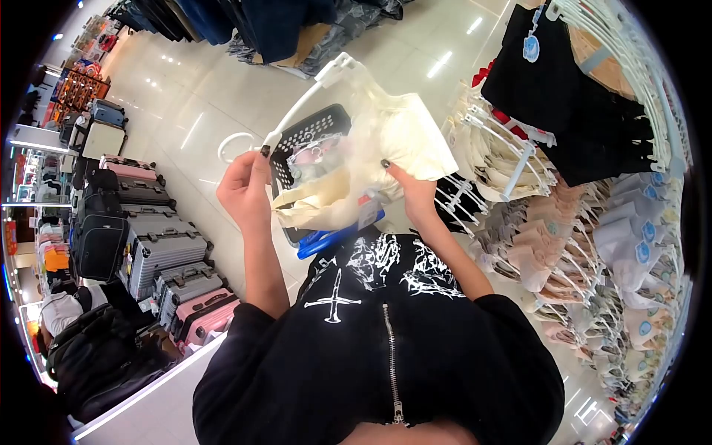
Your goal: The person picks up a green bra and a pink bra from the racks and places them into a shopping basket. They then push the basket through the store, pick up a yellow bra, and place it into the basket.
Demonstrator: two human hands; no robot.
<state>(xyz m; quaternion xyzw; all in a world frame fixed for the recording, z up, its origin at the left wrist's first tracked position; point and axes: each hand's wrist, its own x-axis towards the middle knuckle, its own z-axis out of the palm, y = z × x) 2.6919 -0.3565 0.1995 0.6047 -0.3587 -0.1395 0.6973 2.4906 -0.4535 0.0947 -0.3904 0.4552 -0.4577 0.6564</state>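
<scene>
A white plastic hanger [295, 111] is pinched at its middle, near the hook, by my left hand [246, 189], fingers closed and thumb up. From it hangs a cream bra [417, 135], its far cup turned toward me and a paler, see-through part between the cups. My right hand [417, 194] grips that cup's lower edge, thumb on the front and the other fingers hidden behind. Below the bra is a dark grey shopping basket [332, 119] with a blue handle [320, 243]; inside it show a clear-wrapped pinkish item and a small white hanger, partly covered.
On the right, racks hold cream bras [486, 159], black garments [567, 104] and rows of beige bras [549, 237]. Suitcases [167, 241] line the left side. Dark trousers [274, 26] hang at the back above the shiny tiled floor [174, 89].
</scene>
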